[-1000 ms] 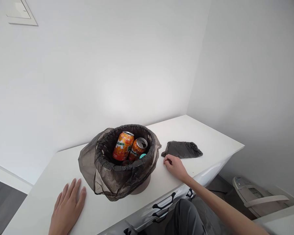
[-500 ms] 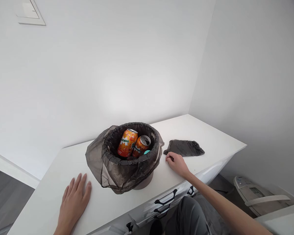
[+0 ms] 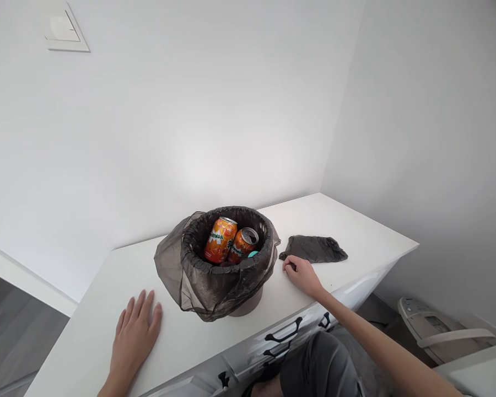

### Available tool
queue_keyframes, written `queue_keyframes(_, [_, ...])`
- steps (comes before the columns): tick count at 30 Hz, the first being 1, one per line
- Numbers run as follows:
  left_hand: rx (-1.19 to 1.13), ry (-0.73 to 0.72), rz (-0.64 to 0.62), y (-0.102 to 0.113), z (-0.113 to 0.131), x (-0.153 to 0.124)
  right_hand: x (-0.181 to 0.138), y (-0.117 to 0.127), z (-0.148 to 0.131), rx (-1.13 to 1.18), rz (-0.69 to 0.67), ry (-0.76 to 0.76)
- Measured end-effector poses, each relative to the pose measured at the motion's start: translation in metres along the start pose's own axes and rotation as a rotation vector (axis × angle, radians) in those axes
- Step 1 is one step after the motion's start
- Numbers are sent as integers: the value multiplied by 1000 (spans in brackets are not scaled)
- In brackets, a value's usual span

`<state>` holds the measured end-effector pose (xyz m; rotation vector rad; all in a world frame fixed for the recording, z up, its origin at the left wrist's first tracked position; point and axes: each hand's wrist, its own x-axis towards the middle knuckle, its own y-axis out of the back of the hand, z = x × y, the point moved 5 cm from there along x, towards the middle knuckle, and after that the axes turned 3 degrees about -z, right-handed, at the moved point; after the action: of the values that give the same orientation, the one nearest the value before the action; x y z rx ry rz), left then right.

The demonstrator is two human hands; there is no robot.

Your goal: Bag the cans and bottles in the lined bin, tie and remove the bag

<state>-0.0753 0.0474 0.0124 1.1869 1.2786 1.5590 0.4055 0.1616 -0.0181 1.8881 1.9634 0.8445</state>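
My left hand (image 3: 136, 331) lies palm down on the white cabinet top (image 3: 190, 342), its fingers stretched out and holding nothing. My right hand (image 3: 303, 275) rests with curled fingers just in front of a folded black garbage bag (image 3: 316, 249); nothing shows in its grip. Between the hands stands a small trash can (image 3: 248, 307), lined with a dark see-through garbage bag (image 3: 215, 292) folded out over its rim. Inside are an orange Mirinda can (image 3: 220, 240), a second Mirinda can (image 3: 240, 248) tilted with its opened top up, and a small turquoise thing (image 3: 253, 254), partly hidden.
White walls rise behind and to the right of the cabinet. Black drawer handles (image 3: 287, 331) line its front, close to my knee (image 3: 326, 358). A beige appliance-like object (image 3: 438, 331) sits low at the right. A switch plate (image 3: 68, 30) is on the wall, upper left.
The whole view has shifted slightly, so things appear a little farther right. Both hands, the lined trash can and the folded bag keep their places on the cabinet.
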Motion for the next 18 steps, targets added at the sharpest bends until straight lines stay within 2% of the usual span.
queue_keyframes(11, [-42, -2, 38, 5, 1, -4, -5, 0, -6, 4, -5, 14])
queue_keyframes(14, [-83, -6, 31, 10, 3, -7, -5, -3, -7, 0, -46, 5])
queue_keyframes(18, [-329, -32, 55, 25, 13, -11, 4, -4, -18, 239, -179, -20])
